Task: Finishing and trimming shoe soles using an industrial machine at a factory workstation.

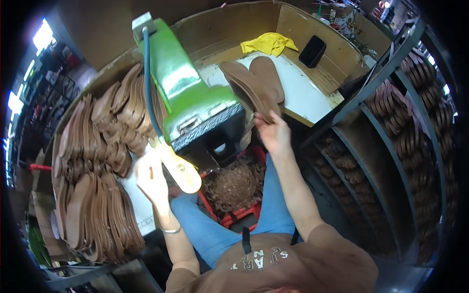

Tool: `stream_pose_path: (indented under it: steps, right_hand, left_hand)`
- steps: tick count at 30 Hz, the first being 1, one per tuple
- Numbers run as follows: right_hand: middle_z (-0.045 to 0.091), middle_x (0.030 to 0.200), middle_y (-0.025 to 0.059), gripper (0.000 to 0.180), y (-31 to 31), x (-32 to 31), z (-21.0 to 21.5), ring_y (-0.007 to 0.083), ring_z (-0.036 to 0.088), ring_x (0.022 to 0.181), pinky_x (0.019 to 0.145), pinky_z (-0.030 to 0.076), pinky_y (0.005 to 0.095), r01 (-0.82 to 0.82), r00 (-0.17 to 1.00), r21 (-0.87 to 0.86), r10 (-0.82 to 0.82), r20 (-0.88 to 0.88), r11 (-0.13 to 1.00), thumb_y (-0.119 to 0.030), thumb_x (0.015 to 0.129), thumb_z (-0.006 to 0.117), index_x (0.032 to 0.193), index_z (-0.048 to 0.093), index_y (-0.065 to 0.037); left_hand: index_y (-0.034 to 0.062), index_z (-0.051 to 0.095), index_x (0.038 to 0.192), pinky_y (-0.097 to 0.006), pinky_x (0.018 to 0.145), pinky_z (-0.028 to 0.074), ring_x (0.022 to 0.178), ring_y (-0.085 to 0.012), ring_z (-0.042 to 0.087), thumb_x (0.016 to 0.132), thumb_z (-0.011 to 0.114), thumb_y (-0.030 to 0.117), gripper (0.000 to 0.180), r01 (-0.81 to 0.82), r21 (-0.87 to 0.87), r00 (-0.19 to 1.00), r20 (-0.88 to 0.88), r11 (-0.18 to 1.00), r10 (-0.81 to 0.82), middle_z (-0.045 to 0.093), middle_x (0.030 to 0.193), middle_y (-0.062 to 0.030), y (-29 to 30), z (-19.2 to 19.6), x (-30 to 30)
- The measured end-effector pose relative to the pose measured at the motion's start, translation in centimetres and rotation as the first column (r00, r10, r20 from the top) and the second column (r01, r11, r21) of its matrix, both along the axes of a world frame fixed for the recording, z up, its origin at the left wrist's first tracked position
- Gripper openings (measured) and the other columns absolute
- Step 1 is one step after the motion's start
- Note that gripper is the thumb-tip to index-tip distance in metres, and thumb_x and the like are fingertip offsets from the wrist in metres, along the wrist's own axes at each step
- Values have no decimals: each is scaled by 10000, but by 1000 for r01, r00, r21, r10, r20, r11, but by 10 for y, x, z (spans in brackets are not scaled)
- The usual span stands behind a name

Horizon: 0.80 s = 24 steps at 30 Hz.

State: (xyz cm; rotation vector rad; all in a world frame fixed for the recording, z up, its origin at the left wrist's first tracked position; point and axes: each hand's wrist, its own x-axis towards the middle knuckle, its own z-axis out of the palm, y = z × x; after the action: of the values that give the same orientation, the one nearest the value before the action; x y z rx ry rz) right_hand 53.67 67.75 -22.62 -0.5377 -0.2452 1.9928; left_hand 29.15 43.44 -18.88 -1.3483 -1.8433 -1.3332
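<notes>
My right hand (pixel 273 133) is closed on the near end of a brown shoe sole (pixel 264 100). That sole lies with other brown soles (pixel 267 73) on the white board behind the machine. My left hand (pixel 152 178) is raised beside the glowing paddle-shaped lamp head (pixel 181 168), brightly lit, with its fingers loosely bent and apart. I see nothing held in it. Between my hands stands a green machine (pixel 181 73) with a dark opening at its front. A blue flexible neck (pixel 147 83) runs along it to the lamp head.
Rows of brown soles (pixel 97 210) stand packed on the left. A red crate (pixel 239 213) of brown shavings (pixel 234 188) sits between my knees. A yellow cloth (pixel 269 44) and black phone-like slab (pixel 312 51) lie at the back. Metal racks (pixel 366 115) with soles rise on the right.
</notes>
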Motion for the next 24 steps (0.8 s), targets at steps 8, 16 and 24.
stream_pose_path:
  steps: [8,16,24]
  right_hand:
    - [528,1070,232,318,24,-64,-48,325,553,1058,848,507,395,36,986,144,-58,153,989,-105,935,493,1175,355,49]
    - [608,920,184,230,-55,-1,-108,253,632,780,650,539,350,-263,882,-54,263,392,963,-35,890,497,1112,461,9]
    - [614,801,141,184,-111,27,-160,240,599,684,595,506,350,-366,846,-215,419,328,906,-27,846,569,1029,542,-22]
  left_hand:
    - [46,497,1252,-444,967,368,1121,-400,470,810,603,541,672,-394,-352,891,81,849,446,468,1229,-237,107,63,-93]
    - [43,675,945,-403,860,446,949,-309,610,735,707,402,417,-425,-379,825,212,822,524,652,966,-154,129,85,-136]
    - [14,647,725,-319,777,460,819,-216,609,731,725,91,110,-301,364,950,194,881,244,651,841,-101,83,79,-136]
